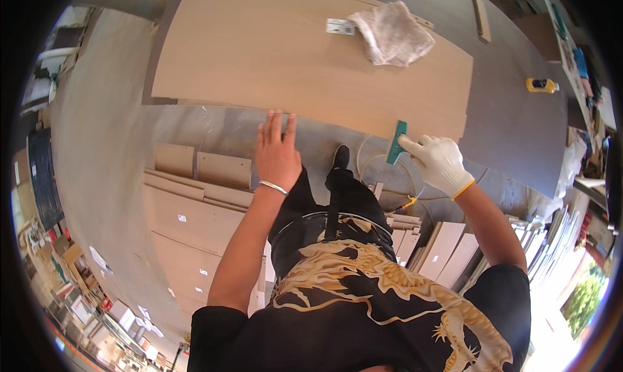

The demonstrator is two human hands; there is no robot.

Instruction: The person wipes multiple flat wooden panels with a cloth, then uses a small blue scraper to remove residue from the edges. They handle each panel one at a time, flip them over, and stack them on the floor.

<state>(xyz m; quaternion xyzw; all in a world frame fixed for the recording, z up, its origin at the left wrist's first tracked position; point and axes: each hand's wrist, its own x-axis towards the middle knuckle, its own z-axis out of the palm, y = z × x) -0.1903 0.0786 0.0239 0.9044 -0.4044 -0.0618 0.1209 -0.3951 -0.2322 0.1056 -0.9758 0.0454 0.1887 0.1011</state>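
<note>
A large tan panel (272,54) lies flat on a dark worktop (513,125) in front of me. My left hand (279,153) is bare, its fingers stretched out, with the tips at the panel's near edge. In a white glove, my right hand (438,164) grips a green scraper-like tool (396,142) with a flat, straight head. That tool is by the panel's near right corner; whether it touches the edge I cannot tell. A crumpled pale rag (394,36) rests on the panel's far right part, beside a white label (340,27).
A wood strip (481,20) and a yellow bottle (542,85) lie on the worktop to the right. Stacked tan boards (185,210) stand at my left, with more boards (441,250) at my right. A thin hose (409,203) trails near my feet.
</note>
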